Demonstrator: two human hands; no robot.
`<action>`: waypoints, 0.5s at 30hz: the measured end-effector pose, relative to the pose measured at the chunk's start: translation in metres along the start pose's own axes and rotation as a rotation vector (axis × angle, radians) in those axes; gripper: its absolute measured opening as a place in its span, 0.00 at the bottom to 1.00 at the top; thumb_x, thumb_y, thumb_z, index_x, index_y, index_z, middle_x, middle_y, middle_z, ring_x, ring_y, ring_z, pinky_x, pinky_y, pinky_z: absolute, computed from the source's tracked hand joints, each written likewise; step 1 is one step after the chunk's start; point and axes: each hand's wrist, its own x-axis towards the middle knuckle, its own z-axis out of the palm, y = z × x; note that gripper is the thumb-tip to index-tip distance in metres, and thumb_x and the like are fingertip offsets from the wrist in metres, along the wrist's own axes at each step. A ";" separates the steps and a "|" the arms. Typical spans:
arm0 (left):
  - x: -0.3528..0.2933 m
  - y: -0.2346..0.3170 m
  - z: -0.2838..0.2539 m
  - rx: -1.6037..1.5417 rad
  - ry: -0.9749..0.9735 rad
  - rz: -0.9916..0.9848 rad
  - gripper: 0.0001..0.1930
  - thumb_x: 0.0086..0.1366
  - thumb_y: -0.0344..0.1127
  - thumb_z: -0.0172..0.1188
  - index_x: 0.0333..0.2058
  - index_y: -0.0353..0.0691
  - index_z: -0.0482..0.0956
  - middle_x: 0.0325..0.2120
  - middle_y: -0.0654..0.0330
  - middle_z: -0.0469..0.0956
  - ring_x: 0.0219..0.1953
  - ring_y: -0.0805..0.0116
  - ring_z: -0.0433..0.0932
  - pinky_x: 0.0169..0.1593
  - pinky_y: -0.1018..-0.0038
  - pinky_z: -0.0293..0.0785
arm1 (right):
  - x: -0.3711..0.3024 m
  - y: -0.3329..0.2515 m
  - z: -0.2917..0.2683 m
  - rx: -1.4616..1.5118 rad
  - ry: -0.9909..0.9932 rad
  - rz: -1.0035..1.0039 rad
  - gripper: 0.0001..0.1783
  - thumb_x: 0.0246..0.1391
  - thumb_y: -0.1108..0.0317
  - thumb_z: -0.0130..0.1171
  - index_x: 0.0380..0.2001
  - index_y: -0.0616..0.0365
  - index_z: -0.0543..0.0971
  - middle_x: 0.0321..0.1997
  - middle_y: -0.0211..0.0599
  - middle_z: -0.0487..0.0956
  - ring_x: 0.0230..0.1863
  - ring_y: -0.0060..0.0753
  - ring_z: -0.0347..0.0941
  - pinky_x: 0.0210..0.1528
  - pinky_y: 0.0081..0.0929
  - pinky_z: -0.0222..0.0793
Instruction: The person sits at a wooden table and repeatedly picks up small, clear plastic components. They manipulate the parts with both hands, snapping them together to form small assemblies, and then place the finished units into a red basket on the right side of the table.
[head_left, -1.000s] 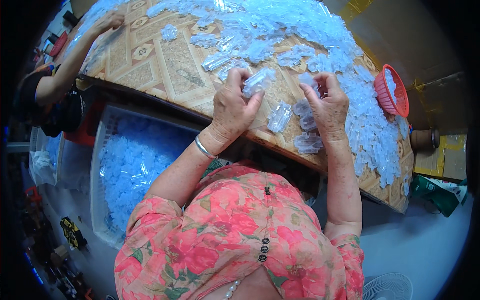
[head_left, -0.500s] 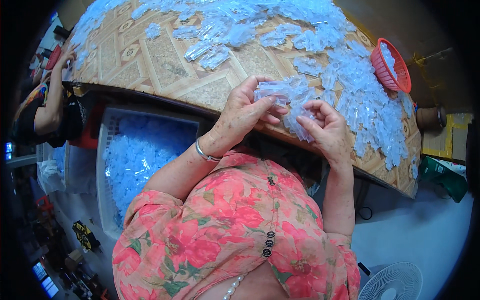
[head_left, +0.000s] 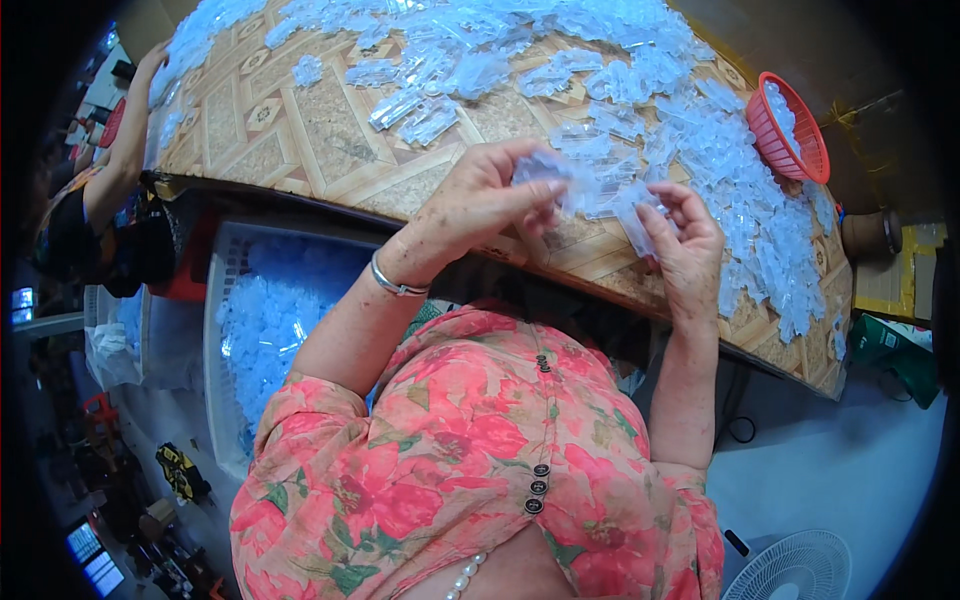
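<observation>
Above the table's near edge, my left hand (head_left: 482, 200) is closed on a small bunch of clear plastic pieces (head_left: 542, 172), which look blurred. My right hand (head_left: 688, 245) pinches another clear plastic piece (head_left: 634, 222) between thumb and fingers, a little to the right of the bunch. A gap lies between the two hands. Behind them, a thick spread of similar clear pieces (head_left: 745, 220) covers the right side of the patterned table (head_left: 340, 140). How many pieces each hand has cannot be made out.
A red plastic basket (head_left: 808, 150) with clear pieces stands at the table's right edge. Below the table on the left sits a white crate (head_left: 216, 350) full of bluish clear pieces. Another person's arm (head_left: 122, 170) reaches onto the far left. A white fan (head_left: 795, 568) stands lower right.
My hands have moved apart; the right one has shifted right with a plastic piece in its fingers. The other person's arm has reached farther up the table.
</observation>
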 end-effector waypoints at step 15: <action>0.054 -0.029 0.062 1.064 -0.053 0.604 0.18 0.56 0.28 0.64 0.47 0.34 0.75 0.36 0.47 0.81 0.38 0.45 0.81 0.41 0.57 0.78 | -0.050 0.004 -0.046 -1.092 0.193 -0.467 0.27 0.45 0.66 0.75 0.50 0.56 0.78 0.42 0.39 0.77 0.37 0.35 0.77 0.37 0.32 0.74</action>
